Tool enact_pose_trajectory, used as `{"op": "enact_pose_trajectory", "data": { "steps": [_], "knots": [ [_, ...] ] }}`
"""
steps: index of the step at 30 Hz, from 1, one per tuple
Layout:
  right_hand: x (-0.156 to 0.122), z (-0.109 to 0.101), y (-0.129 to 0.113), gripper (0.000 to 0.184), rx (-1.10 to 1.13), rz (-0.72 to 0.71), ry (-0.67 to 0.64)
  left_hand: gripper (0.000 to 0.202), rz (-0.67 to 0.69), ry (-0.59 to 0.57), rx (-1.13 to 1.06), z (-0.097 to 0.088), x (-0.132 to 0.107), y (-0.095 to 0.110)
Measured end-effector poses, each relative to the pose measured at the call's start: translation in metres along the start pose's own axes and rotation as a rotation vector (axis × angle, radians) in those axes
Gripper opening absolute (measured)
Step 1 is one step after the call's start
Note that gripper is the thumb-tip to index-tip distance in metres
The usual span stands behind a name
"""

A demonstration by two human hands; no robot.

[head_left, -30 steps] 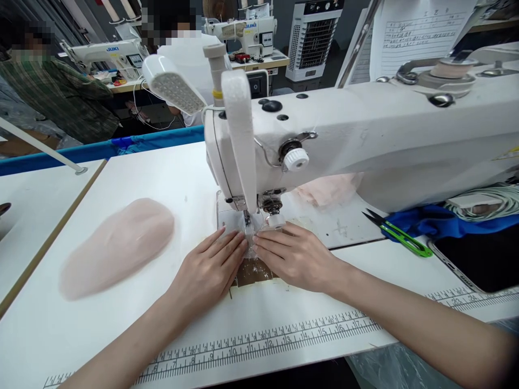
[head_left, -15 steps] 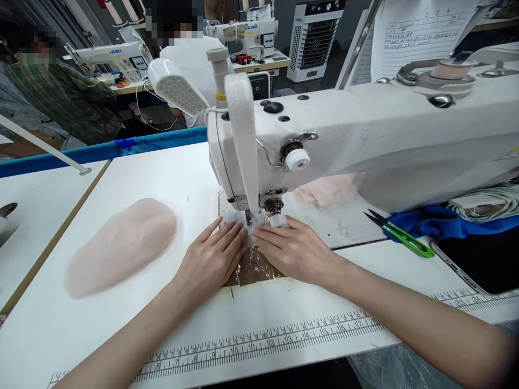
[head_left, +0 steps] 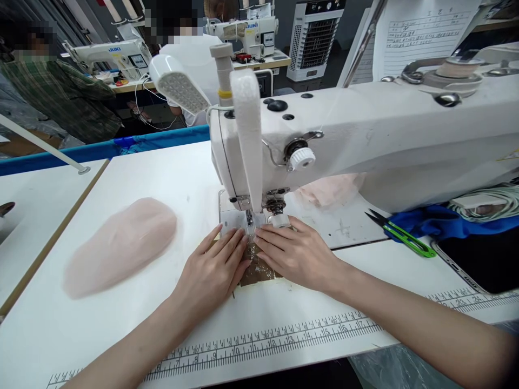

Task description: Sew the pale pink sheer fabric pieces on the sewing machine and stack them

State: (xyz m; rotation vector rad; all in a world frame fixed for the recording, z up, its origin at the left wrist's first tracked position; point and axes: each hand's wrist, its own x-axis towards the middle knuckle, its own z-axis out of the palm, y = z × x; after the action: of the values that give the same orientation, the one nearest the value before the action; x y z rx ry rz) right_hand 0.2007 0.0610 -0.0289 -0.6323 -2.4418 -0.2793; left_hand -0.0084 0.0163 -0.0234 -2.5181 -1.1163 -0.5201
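Observation:
Both hands lie flat on the white table point(head_left: 170, 178) in front of the needle of a white sewing machine point(head_left: 365, 140). My left hand point(head_left: 211, 270) has its fingers stretched out, pressing down the left side of a small clear, shiny piece point(head_left: 257, 265) over a brown patch. My right hand point(head_left: 295, 254) presses the right side of that piece, fingers also flat, tips close to the presser foot point(head_left: 249, 219). The fingertips of the two hands almost meet below the needle.
A pale pink fabric pile point(head_left: 121, 246) lies at the left. More pink fabric point(head_left: 328, 189) sits behind the machine arm. Green thread snips point(head_left: 401, 235) and blue cloth point(head_left: 446, 221) lie at the right. A ruler strip point(head_left: 284, 340) runs along the front edge. Other people work at machines behind.
Hands and the clear piece stay under the needle, shifting only slightly; the view has moved a little.

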Motion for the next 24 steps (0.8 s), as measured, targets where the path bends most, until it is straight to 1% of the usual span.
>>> {"op": "enact_pose_trajectory", "data": {
  "steps": [13,20,24],
  "knots": [
    [0.006,0.008,0.006,0.025,-0.114,0.051,-0.104,0.038,-0.060,-0.040,-0.007,0.012,0.006,-0.015],
    [0.007,0.006,0.009,0.027,-0.136,0.061,-0.147,0.043,-0.078,-0.047,0.015,0.016,0.010,-0.021],
    [0.007,0.003,0.009,0.028,-0.139,0.065,-0.143,0.046,-0.113,-0.072,0.001,0.016,0.010,-0.023]
  ]
}}
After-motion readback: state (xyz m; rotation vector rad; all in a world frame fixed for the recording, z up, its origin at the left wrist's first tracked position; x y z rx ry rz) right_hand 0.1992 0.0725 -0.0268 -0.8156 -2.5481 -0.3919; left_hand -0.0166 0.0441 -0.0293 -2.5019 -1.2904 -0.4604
